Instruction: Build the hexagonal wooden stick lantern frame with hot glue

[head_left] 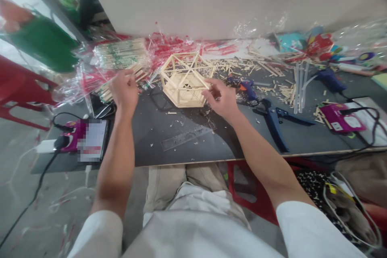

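Note:
A polygonal lattice frame [178, 81] of thin pale wooden sticks stands on the dark tabletop. My right hand [223, 100] is at its right side, thumb and fingers closed on the edge sticks. To the left of the frame, my left hand [123, 92] is raised with its fingers curled together. Whether something small is between those fingertips is hidden. Just behind that hand lie loose wooden sticks [139, 73] and a plastic-wrapped bundle of sticks [121, 53]. A clear ruler [189, 136] lies on the table in front of the frame.
Right of my hand are a glue gun [248, 88], blue-handled cutters [275, 123], clear glue sticks [300, 88] and a second glue gun [331, 80]. Purple power strips [343, 119] with cables sit at both ends. A phone [93, 141] lies left. Stick offcuts [229, 65] litter the back.

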Tool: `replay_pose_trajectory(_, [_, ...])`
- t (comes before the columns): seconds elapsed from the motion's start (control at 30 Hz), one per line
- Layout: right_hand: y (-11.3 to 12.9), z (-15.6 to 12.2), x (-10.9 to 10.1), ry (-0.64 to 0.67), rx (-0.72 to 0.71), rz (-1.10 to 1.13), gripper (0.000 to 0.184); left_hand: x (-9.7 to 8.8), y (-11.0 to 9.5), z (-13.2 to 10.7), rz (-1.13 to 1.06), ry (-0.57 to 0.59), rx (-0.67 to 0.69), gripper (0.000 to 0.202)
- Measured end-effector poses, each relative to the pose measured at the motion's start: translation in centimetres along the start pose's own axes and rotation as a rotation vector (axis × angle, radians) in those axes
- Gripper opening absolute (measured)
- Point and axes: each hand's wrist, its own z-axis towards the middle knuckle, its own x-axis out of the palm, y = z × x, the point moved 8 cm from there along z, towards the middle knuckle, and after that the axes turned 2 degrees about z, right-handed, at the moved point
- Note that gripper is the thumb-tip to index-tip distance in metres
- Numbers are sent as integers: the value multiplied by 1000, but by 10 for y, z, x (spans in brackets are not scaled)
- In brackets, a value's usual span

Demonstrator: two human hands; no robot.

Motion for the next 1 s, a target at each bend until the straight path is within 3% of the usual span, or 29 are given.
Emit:
replay_pose_trajectory(0.1, [2, 0, 1, 7, -16, -11, 35, -21, 1, 12, -32, -45, -77, 28])
replay_pose_trajectory(0.2, [7, 0, 0, -5, -42, -34, 33, -13, -3, 26, -46, 112, -102, 41])
replay_pose_trajectory(0.27, [10, 0, -1, -18, -58, -55, 33, -8, -10, 36, 42, 179, -76, 45])
replay_pose_trajectory(0.37, [10, 1, -1, -15, -56, -81, 32, -12, -20, 50, 269, 139, -7, 31])
replay_pose_trajectory(0.43, [9, 2, 0, 0, -49, -84, 34, -10, -18, 55, 396, 183, -9, 23])
replay_pose_trajectory(0.53, [7, 2, 0, 7, -43, -95, 37, 1, -6, 59, 473, 309, 6, 24])
replay_pose_trajectory(0.63, [8, 1, -1, -8, -52, -124, 36, 9, -10, 63, 371, 236, 121, 32])
replay_pose_trajectory(0.7, [10, 1, -2, -14, -69, -130, 34, 26, -20, 59, 293, 276, 229, 33])
replay_pose_trajectory(0.77, [10, 0, -2, -5, -70, -118, 32, 51, -29, 51, 333, 388, 310, 30])
replay_pose_trajectory(0.87, [10, 0, -1, 14, -44, -78, 32, 78, -30, 42, 456, 468, 307, 31])
replay_pose_trajectory(1.0, [12, 0, -2, 15, -31, -53, 31, 88, -21, 42, 524, 399, 232, 34])
